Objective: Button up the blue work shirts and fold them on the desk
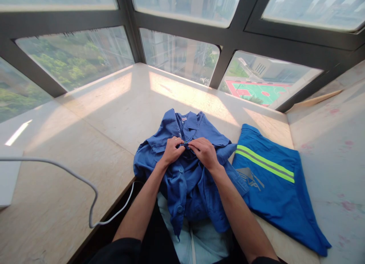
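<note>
A blue button-up work shirt (188, 180) lies crumpled on the marble sill, its collar pointing toward the window and its lower part hanging over the edge toward me. My left hand (172, 150) and my right hand (203, 151) meet at the shirt's front placket just below the collar. Both are closed in a pinch on the fabric edges near a button. Further buttons show down the left front panel.
A folded blue garment with yellow-green reflective stripes (273, 180) lies on the sill to the right of the shirt. A white cable (91, 195) loops across the left of the marble sill (114, 115). Dark-framed windows surround the sill.
</note>
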A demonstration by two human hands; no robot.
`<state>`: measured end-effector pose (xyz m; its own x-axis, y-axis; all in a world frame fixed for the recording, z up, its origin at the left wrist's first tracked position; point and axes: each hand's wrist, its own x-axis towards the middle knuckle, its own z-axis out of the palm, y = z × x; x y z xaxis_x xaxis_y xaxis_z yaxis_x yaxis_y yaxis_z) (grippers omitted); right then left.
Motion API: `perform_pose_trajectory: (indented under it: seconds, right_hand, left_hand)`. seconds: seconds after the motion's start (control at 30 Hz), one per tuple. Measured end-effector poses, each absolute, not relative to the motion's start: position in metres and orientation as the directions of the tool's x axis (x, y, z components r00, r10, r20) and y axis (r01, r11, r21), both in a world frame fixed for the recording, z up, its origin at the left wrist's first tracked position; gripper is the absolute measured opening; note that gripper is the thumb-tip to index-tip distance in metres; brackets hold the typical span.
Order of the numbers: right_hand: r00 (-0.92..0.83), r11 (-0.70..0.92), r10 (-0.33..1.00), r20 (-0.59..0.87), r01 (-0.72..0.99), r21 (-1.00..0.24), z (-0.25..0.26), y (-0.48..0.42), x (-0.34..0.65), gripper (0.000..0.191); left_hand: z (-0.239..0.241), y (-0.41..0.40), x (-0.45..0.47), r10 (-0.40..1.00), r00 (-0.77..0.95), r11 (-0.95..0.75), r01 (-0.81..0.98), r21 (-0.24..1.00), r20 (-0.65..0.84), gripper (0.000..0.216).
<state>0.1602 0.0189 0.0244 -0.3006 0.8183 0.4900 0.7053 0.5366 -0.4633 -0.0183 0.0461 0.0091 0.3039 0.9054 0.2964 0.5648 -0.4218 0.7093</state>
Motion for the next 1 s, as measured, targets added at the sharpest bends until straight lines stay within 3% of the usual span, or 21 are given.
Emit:
perform_pose_trajectory:
  seconds: [0.33,0.5,0.63,0.87,1.0]
  right_hand:
    - [-0.233,0.403,0.859,0.456,0.856,-0.323,0.022,0.015,0.148,0.015]
    - [-0.231,0.373,0.884,0.406,0.872,-0.318,0.020,0.018,0.150,0.015]
    - [-0.207,0.350,0.912,0.353,0.843,-0.408,0.020,0.020,0.154,0.013]
    - [-0.157,0.298,0.952,0.261,0.666,-0.684,0.023,0.024,0.162,0.016]
    - [-0.129,0.246,0.969,0.211,0.558,-0.792,0.024,0.025,0.166,0.020]
  left_hand:
    - [0.010,0.044,-0.014,0.911,0.296,-0.410,0.603,0.684,0.285,0.017]
    - [0.009,0.043,-0.014,0.914,0.283,-0.404,0.597,0.693,0.290,0.015]
    - [0.006,0.041,-0.013,0.915,0.199,-0.401,0.560,0.725,0.352,0.013]
    - [0.004,0.042,-0.014,0.877,0.111,-0.469,0.409,0.782,0.468,0.014]
    - [0.002,0.040,-0.013,0.853,0.096,-0.497,0.454,0.740,0.513,0.009]
